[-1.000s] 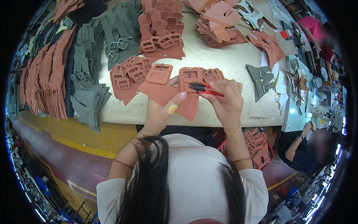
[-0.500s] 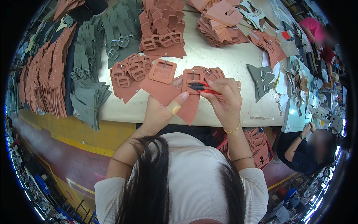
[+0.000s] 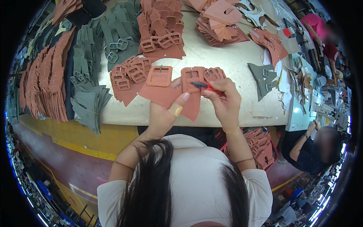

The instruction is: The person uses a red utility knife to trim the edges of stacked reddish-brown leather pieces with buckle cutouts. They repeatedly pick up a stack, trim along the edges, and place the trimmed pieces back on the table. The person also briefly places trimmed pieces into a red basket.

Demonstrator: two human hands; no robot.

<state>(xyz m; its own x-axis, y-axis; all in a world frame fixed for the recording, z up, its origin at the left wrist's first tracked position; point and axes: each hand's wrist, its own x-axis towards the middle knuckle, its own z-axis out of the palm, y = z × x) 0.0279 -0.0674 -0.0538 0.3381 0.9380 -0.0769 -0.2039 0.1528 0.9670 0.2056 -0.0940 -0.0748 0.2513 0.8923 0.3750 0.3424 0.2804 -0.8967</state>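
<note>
My left hand (image 3: 163, 115) pinches a salmon-coloured leather piece (image 3: 159, 94), thumb on top and the other fingers mostly behind it. Two square leather-covered buckles with metal prongs sit on this piece; a yellowish wrap is around my thumb. In my right hand (image 3: 229, 99) are thread snips (image 3: 212, 89) with red handles and dark blades. The blades lie over the right-hand buckle (image 3: 192, 78), slightly blurred; whether they touch thread I cannot tell. Right behind the piece, more salmon buckled pieces (image 3: 214, 74) rest on the table.
Stacks of salmon straps (image 3: 163, 28) and grey-green buckled straps (image 3: 89, 56) cover the far and left table (image 3: 128, 117). A grey-green buckled piece (image 3: 261, 81) lies to the right. Below the edge is a red crate (image 3: 274, 149) of salmon pieces. Another person (image 3: 315, 147) sits at the right.
The snips' blades have shifted and tilted over the right-hand buckle. The held leather piece has moved slightly left, with its left buckle tipped a little. Both hands keep their hold.
</note>
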